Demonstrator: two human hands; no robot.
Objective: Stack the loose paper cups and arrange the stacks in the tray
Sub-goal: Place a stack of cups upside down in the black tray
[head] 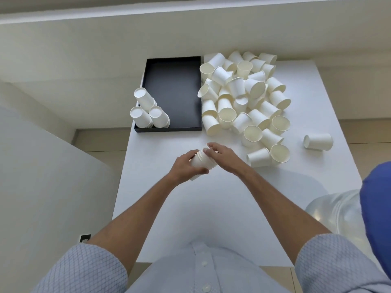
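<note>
Loose cups (243,98), heaped beyond and right of the fingers (209,152): off-white paper, matt, with rolled rims. Stack in hand (201,161): same paper, ribbed by nested rims. Tray (172,89), beyond the fingers: black, matt, smooth, card-like. Table (190,208): white, smooth, faint satin sheen. Shirt sleeves (88,269): pale blue woven cloth, fine lattice pattern. Translucent glossy plastic object (332,210), near right.

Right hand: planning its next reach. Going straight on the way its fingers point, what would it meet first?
The right hand points up-left, so probably the black tray's near wall, across bare table; depth is unclear.
</note>
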